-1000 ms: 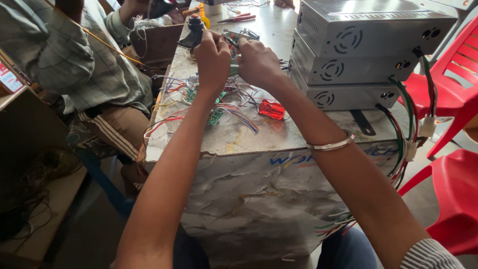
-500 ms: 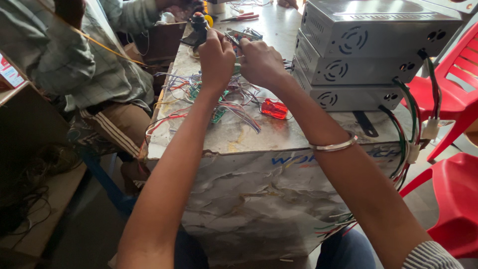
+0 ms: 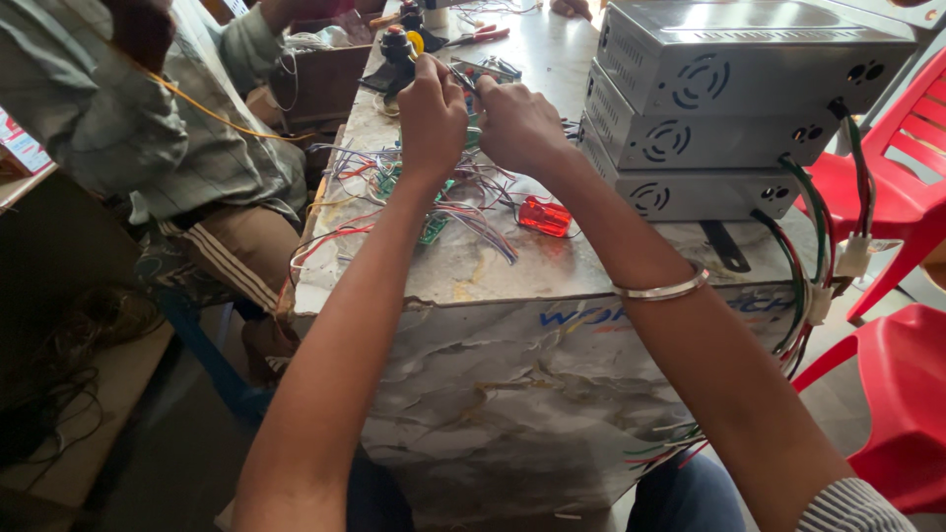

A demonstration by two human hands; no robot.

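Note:
Both my hands are raised together over a tangle of coloured wires (image 3: 448, 202) on a worn grey worktable (image 3: 512, 266). My left hand (image 3: 431, 118) is closed, pinching something small at the fingertips. My right hand (image 3: 519, 123) is closed next to it; a thin dark tool tip shows between the two hands. What exactly each hand grips is hidden by the fingers. A silver bangle (image 3: 658, 290) sits on my right wrist. A small red plastic part (image 3: 544, 216) lies on the table just right of the wires.
Three stacked grey metal boxes (image 3: 719, 108) with wire harnesses stand at the right. Red plastic chairs (image 3: 902, 158) are beyond them. Another person (image 3: 148, 138) sits at the left. Pliers (image 3: 480, 34) and a dark stand lie at the far end.
My hands stay together over the wires, shifting only slightly; the view has moved a little.

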